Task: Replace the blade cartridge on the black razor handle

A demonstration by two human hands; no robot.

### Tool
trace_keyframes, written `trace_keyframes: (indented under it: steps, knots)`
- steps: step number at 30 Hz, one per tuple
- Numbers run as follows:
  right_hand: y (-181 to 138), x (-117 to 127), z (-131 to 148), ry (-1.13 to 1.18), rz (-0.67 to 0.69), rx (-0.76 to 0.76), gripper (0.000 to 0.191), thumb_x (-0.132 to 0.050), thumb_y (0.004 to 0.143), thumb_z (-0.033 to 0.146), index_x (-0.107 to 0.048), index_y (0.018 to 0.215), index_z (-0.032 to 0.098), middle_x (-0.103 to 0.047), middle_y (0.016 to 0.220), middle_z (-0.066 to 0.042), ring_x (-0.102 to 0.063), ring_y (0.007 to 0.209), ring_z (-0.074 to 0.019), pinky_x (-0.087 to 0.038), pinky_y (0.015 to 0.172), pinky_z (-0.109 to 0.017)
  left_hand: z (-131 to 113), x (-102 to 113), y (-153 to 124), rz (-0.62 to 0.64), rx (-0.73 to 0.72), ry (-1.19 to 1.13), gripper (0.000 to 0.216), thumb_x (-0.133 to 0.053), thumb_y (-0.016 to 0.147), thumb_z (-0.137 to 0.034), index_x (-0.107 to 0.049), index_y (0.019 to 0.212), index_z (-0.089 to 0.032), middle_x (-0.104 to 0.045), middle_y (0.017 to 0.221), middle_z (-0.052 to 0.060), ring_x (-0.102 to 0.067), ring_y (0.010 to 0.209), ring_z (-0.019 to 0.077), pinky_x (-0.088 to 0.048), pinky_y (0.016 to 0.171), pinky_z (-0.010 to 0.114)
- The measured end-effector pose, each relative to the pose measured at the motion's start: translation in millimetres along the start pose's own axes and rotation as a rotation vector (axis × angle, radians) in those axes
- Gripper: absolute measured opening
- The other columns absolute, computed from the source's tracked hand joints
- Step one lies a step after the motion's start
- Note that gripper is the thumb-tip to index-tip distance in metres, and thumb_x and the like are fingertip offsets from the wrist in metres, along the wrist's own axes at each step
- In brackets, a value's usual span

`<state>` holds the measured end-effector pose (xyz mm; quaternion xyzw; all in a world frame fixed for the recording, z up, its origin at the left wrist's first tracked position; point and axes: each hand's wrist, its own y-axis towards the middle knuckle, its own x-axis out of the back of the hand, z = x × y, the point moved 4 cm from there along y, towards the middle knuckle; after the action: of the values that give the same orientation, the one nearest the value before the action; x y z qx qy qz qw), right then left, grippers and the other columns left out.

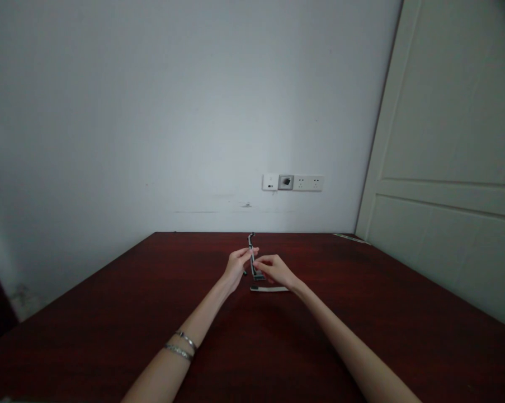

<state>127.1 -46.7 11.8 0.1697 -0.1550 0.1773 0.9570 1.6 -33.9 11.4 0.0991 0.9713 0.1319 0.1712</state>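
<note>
Both my arms reach out over a dark red wooden table (pixel 109 313). My left hand (pixel 237 264) pinches a thin dark strap-like object (pixel 251 246) that rises upright between the hands. My right hand (pixel 275 269) is closed on the lower part of the same object, near a small dark piece at its bottom end. A flat white strip (pixel 269 289) lies on the table just under my right hand. What the dark object is I cannot make out. Two silver bracelets (pixel 182 345) sit on my left forearm.
A pale wall stands behind the table with a row of white wall sockets (pixel 294 182). A white door (pixel 449 168) closes off the right side. A thin light object (pixel 350 238) lies at the table's far right corner.
</note>
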Motion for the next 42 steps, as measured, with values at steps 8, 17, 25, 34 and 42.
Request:
trace_keyframes:
  steps: [8,17,25,34,42]
  knots:
    - [-1,-2,9,-0.258,-0.169,0.12,0.026,-0.055,0.073,0.032,-0.07,0.067,0.011,-0.064,0.058,-0.002,-0.052,0.051,-0.0106,-0.036,0.049,-0.019,5,-3,-2,0.081,0.065,-0.025,0.038,-0.071,0.063,-0.04,-0.07,0.086,-0.01,-0.065,0.104,0.016,-0.059,0.098,0.0242,-0.047,0.077,0.029]
    - [2,41,-21,-0.611,-0.289,-0.166,0.023,-0.057,0.066,0.027,-0.068,0.053,0.011,-0.062,0.051,-0.005,-0.058,0.056,-0.014,-0.035,0.049,-0.019,9,36,18,-0.134,-0.023,0.463,0.026,-0.067,0.067,-0.026,-0.069,0.089,-0.013,-0.067,0.102,0.012,-0.061,0.097,0.023,-0.045,0.087,0.035]
    - [2,50,-47,-0.761,-0.212,-0.321,0.016,-0.062,0.06,0.026,-0.064,0.052,0.013,-0.066,0.06,-0.011,-0.063,0.061,-0.0191,-0.036,0.048,-0.021,18,61,24,-0.032,-0.019,0.921,0.035,-0.071,0.057,-0.019,-0.069,0.092,-0.014,-0.066,0.105,0.013,-0.059,0.101,0.0264,-0.042,0.091,0.034]
    - [4,45,-51,-0.853,-0.207,-0.366,0.016,-0.064,0.06,0.029,-0.065,0.059,0.013,-0.068,0.069,-0.013,-0.065,0.069,-0.0222,-0.039,0.053,-0.022,30,63,21,0.05,-0.021,1.075,0.04,-0.072,0.052,-0.019,-0.068,0.092,-0.017,-0.067,0.101,0.01,-0.061,0.096,0.0264,-0.043,0.087,0.031]
    - [5,41,-53,-0.897,-0.218,-0.378,0.021,-0.066,0.06,0.033,-0.066,0.065,0.013,-0.067,0.071,-0.014,-0.065,0.075,-0.0251,-0.042,0.057,-0.024,38,68,23,0.069,-0.057,1.105,0.041,-0.07,0.056,-0.019,-0.067,0.097,-0.015,-0.067,0.101,0.012,-0.061,0.096,0.0263,-0.043,0.085,0.031]
